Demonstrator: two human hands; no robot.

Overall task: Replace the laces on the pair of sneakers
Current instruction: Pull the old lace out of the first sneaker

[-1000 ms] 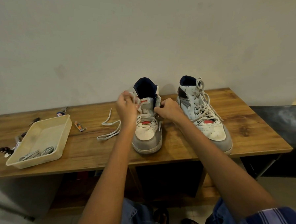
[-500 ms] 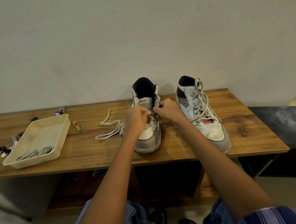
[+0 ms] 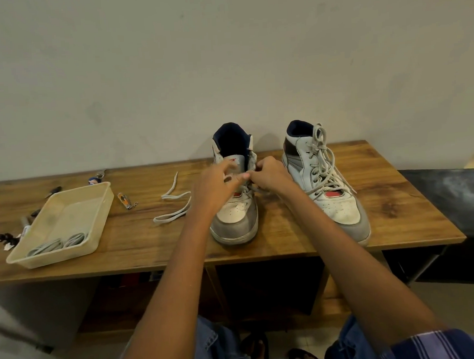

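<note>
Two white and grey high-top sneakers stand on the wooden table (image 3: 151,244). The left sneaker (image 3: 236,220) has its upper eyelets unlaced and its tongue showing. Both hands work over its lace rows. My left hand (image 3: 217,187) pinches the white lace (image 3: 174,207), whose loose end trails left across the table. My right hand (image 3: 270,176) is curled on the lace at the sneaker's right eyelets. The fingertips of both hands meet above the tongue. The right sneaker (image 3: 325,185) is fully laced and stands untouched.
A cream plastic tray (image 3: 67,213) at the left holds coiled grey laces (image 3: 56,243). A nail clipper (image 3: 125,200), a pen and small items lie around it. A black surface (image 3: 448,195) adjoins the table's right end. A wall stands close behind.
My left hand has gone from the sneaker's upper left side down to the middle, then up a little, its fingers now meeting the right hand. The lace tail shifted slightly on the table.
</note>
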